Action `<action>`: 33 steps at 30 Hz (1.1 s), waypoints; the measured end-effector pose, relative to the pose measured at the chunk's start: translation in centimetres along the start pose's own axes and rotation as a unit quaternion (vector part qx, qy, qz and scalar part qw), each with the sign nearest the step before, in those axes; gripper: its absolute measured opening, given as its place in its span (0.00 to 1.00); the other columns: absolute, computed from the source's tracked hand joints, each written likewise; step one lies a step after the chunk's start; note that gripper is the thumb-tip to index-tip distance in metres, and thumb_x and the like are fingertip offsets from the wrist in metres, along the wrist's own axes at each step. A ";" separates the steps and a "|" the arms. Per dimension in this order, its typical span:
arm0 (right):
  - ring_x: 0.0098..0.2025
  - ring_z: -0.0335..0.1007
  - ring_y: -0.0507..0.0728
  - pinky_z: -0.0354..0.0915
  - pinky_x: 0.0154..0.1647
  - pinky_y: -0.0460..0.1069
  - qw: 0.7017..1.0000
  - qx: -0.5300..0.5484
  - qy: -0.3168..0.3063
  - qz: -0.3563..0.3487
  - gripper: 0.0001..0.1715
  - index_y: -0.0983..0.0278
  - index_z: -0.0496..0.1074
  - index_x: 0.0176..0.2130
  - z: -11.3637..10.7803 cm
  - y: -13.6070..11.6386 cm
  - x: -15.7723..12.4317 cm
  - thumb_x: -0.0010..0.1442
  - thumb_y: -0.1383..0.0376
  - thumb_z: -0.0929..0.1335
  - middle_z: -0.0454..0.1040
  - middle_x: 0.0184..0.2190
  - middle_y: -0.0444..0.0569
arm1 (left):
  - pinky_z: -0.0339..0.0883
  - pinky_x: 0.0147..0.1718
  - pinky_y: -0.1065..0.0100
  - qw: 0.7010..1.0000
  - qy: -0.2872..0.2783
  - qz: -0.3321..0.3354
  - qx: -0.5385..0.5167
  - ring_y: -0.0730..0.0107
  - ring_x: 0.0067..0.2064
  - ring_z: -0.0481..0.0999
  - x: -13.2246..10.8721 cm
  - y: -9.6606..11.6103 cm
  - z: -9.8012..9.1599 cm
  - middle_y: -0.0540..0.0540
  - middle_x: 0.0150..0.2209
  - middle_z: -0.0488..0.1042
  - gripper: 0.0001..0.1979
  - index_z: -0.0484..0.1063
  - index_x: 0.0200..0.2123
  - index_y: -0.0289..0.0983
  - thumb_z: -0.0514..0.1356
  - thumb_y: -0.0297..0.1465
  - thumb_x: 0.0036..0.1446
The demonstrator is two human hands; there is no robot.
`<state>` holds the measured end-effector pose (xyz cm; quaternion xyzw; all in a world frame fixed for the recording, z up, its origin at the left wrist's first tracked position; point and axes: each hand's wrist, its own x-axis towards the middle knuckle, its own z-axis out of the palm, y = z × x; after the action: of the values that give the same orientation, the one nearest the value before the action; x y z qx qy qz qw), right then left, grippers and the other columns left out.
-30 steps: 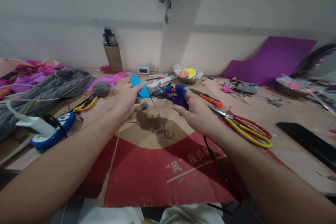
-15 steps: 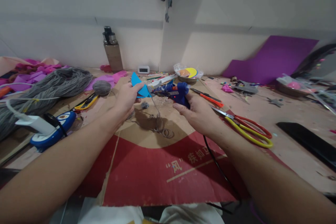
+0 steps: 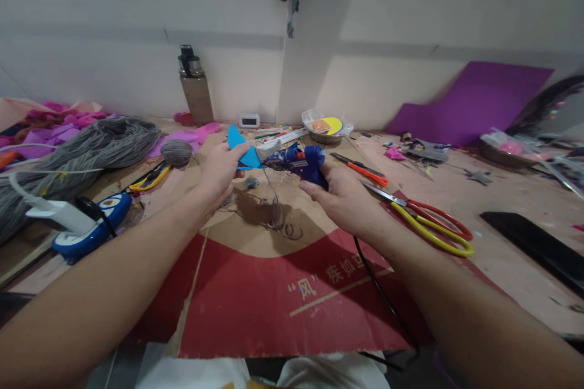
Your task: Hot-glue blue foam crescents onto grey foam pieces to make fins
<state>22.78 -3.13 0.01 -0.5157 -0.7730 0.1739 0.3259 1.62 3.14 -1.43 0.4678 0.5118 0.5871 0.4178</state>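
Pinched in my left hand [image 3: 225, 171] is a bright blue flat piece [image 3: 245, 149], perhaps felt or foam sheet, with pointed ends. My right hand [image 3: 340, 191] is wrapped round the handle of a blue glue gun [image 3: 305, 164], which has a small red light on its side. The gun's nozzle points left and meets or nearly meets the blue piece's right end; I cannot tell whether they touch. Grey yarn [image 3: 276, 219] hangs from there and curls on the cardboard below. A small grey fuzzy ball [image 3: 251, 182] lies beneath the blue piece.
Red-and-tan cardboard [image 3: 255, 304] covers the table's front. Scissors [image 3: 424, 219] and orange-handled pliers or cutters [image 3: 365, 171] lie right, with a black phone-like slab [image 3: 529, 243] beyond. Left are a blue power strip [image 3: 98, 228], a yellow cutter [image 3: 152, 177] and a grey yarn skein [image 3: 95, 149].
The glue gun and my right hand have shifted very slightly to the left and down. My left hand and the blue piece look the same.
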 end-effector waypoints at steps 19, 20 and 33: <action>0.35 0.70 0.59 0.63 0.38 0.54 0.999 0.039 0.032 -0.005 0.18 0.65 0.71 0.48 0.2 0.6 0.2 0.60 0.61 0.65 0.77 0.37 0.52 | 0.56 0.14 0.76 0.997 -0.066 0.018 0.032 0.77 0.19 0.64 -1.0 -0.4 0.7 0.48 0.23 0.71 0.09 0.73 0.26 0.35 0.63 0.35 0.50; 0.35 0.70 0.59 0.63 0.38 0.54 0.998 0.044 0.035 -0.006 0.17 0.65 0.72 0.47 0.2 0.7 0.2 0.60 0.61 0.65 0.76 0.37 0.52 | 0.56 0.14 0.76 0.997 -0.069 0.020 0.034 0.77 0.19 0.63 -1.1 -0.4 0.7 0.48 0.23 0.71 0.09 0.74 0.27 0.34 0.63 0.35 0.50; 0.24 0.65 0.52 0.64 0.28 0.49 0.952 0.235 0.033 0.192 0.07 0.63 0.64 0.34 -0.4 6.5 3.5 0.55 0.64 0.68 0.70 0.25 0.45 | 0.55 0.15 0.77 0.998 -0.018 -0.046 -0.049 0.75 0.22 0.67 -0.5 0.9 0.5 0.50 0.24 0.71 0.10 0.65 0.26 0.38 0.65 0.32 0.45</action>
<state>26.67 2.69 -2.49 -0.5682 -0.5857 0.3932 0.4237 2.22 2.63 -0.62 0.4333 0.4955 0.5832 0.4760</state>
